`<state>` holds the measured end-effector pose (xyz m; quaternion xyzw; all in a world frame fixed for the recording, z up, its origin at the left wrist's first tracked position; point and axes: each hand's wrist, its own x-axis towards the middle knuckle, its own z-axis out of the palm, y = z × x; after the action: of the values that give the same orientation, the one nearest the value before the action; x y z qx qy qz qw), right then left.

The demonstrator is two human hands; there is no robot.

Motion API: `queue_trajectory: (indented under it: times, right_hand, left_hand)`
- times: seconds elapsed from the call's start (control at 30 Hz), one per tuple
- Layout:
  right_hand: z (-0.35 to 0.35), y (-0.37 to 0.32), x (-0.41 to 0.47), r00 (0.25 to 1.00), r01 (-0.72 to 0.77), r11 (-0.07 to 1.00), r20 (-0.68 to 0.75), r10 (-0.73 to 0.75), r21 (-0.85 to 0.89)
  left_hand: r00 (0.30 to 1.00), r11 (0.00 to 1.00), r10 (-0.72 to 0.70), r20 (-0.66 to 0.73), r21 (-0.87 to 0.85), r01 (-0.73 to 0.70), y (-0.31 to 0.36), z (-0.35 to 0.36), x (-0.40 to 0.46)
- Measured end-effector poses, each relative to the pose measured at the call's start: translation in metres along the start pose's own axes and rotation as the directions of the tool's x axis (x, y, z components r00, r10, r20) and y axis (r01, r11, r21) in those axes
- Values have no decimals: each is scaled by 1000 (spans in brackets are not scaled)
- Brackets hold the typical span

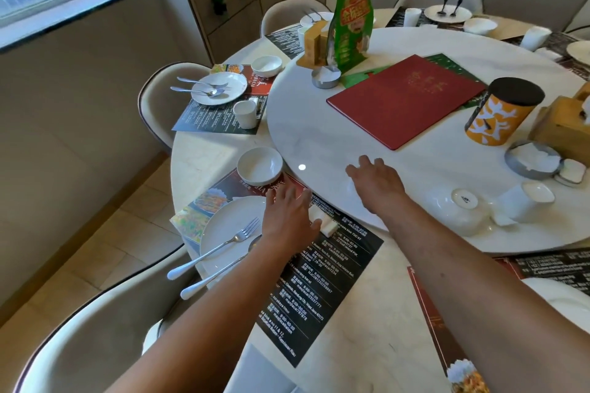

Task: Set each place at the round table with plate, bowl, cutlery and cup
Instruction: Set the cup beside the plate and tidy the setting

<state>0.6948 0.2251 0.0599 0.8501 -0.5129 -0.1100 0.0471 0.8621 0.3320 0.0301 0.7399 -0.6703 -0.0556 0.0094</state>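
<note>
White cup (324,221) on its side under left hand (289,212) — grip apart; right hand (376,180) flat on turntable (319,137).

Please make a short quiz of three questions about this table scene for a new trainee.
1. True or false: the fork lies on the plate.
2. The nearest place setting lacks which item? A bowl, B cup, C plate.
3. Which of the hands rests on the turntable?

Key: 1 true. 2 B; its bowl is there, and a cup lies on its side on the turntable. 3 The right hand; the left hand is by the placemat.
</note>
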Motion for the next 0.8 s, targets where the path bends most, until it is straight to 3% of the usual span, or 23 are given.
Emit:
queue_trajectory:
  times: [0.1,0.17,0.27,0.37,0.57,0.8]
  right_hand:
    - [3,7,-13,997,-49,996,-51,54,80]
    - [6,11,-28,987,-125,961,-66,145,247]
    - [18,10,-57,943,-235,725,-28,331,647]
    - [41,-6,-88,902,-249,478,22,431,842]
    - [72,-43,-125,863,-239,329,45,503,914]
    - [75,-55,-119,888,-208,321,41,457,924]
  left_hand:
    - [1000,1000,9,7,-30,-9,-7,1,-8]
    - [1000,999,15,-1,-47,-15,-8,2,-17]
    - [1000,997,29,9,-65,-28,-7,4,-30]
    - [999,998,44,12,-54,-44,-6,8,-41]
    - [999,999,31,24,-32,-30,-8,22,-54]
    - [999,999,30,32,-40,-28,-9,23,-64]
